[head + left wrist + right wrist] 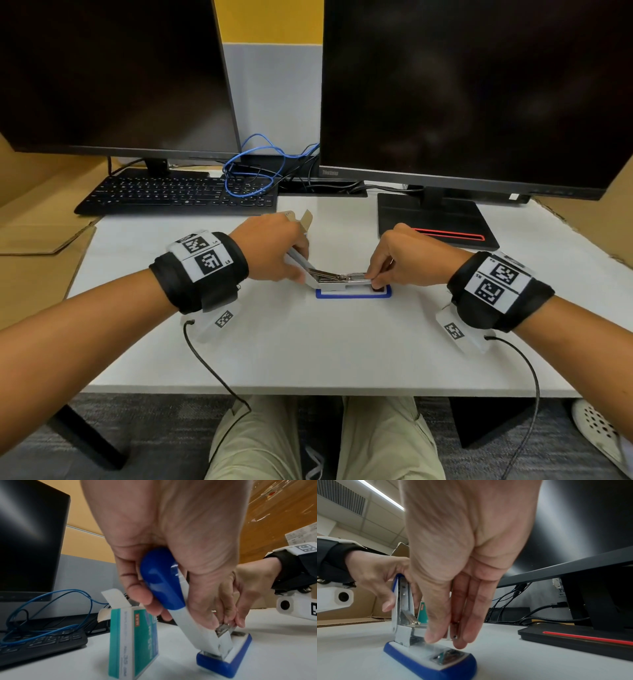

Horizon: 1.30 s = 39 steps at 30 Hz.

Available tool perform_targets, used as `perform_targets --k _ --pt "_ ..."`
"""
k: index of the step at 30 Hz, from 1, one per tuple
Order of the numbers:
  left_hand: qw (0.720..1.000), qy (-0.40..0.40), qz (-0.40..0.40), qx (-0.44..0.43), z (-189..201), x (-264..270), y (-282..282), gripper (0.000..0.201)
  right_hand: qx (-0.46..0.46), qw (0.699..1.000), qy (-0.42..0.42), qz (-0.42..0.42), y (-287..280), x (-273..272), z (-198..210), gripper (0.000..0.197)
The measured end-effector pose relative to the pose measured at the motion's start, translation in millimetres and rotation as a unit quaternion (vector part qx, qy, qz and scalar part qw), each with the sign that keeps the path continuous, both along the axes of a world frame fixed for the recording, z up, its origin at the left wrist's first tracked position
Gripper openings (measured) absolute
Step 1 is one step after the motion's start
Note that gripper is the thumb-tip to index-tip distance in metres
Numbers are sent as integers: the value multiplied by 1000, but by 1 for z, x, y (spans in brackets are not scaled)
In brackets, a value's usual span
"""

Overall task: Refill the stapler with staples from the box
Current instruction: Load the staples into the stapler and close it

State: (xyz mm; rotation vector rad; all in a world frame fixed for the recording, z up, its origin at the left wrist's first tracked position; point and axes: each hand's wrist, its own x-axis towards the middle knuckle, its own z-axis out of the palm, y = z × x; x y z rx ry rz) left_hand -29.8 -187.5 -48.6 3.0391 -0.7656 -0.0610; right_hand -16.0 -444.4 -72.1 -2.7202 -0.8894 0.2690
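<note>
A blue and white stapler sits on the white table with its top cover swung up and back. My left hand grips that cover and holds it tilted open. The bare metal magazine lies exposed along the base. My right hand pinches the magazine's front end between thumb and fingers. Whether a strip of staples lies under them I cannot tell. The teal staple box stands upright behind the left hand with its flap open.
Two dark monitors stand at the back, the right one on a black base with a red stripe. A black keyboard and a loose blue cable lie at the back left. Brown cardboard borders the table's left side.
</note>
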Motion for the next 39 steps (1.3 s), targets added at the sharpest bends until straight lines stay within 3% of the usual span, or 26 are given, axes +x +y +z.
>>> perform_targets --k 10,16,25,32,35,39 --pt "994 33 12 -99 12 1 -15 49 -1 1000 -2 1 0 0 -1 21" --pt "977 30 17 -211 2 -3 -39 52 -6 1000 -5 0 0 -4 -1 20" --pt "985 49 12 -167 -13 3 -43 34 -7 1000 -3 -17 0 -5 -2 21" --pt "986 96 21 -132 -27 2 -36 30 8 1000 0 -20 -1 -7 -2 20" --pt "990 84 19 -114 -28 2 -40 18 11 1000 4 -27 -1 -7 -2 20" --pt "994 74 26 -81 -27 3 -44 30 36 999 4 -40 -5 -9 -4 17"
